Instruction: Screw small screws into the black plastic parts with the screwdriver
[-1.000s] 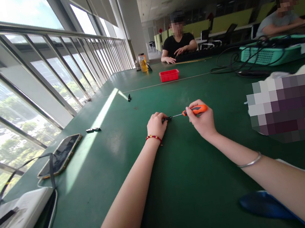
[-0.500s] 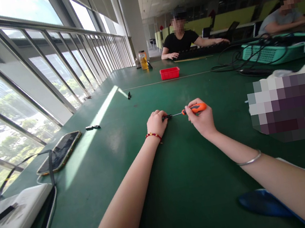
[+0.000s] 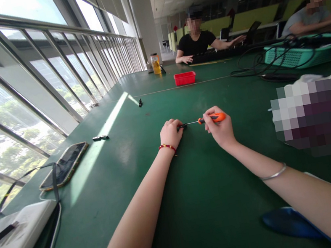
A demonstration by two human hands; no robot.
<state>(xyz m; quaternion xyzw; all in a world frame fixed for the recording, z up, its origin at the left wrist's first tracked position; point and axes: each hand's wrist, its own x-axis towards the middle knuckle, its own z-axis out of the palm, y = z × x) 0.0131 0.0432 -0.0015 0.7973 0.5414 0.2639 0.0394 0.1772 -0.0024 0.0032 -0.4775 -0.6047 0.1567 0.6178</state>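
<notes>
My left hand [image 3: 170, 135] rests on the green table [image 3: 129, 207], closed on a small black part [image 3: 182, 126] that pokes out past the fingertips; its exact kind is too small to tell. In my right hand [image 3: 222, 131] is a screwdriver [image 3: 215, 118] with an orange and black handle, held level with its thin metal shaft pointing left. The tip of the shaft meets the right end of the black part. Fingers of both hands partly hide what they grip.
Two more small black pieces [image 3: 100, 138] lie left and ahead. A phone [image 3: 64, 166] and a white power strip [image 3: 19, 239] with cables sit at left. Farther off are a red bin [image 3: 185, 78], a bottle [image 3: 155, 64], a teal basket [image 3: 309, 51] and two people.
Hands, screwdriver and black part hold nearly the same pose. My right-hand fingers have shifted slightly on the handle. The person across the table has moved a hand a little.
</notes>
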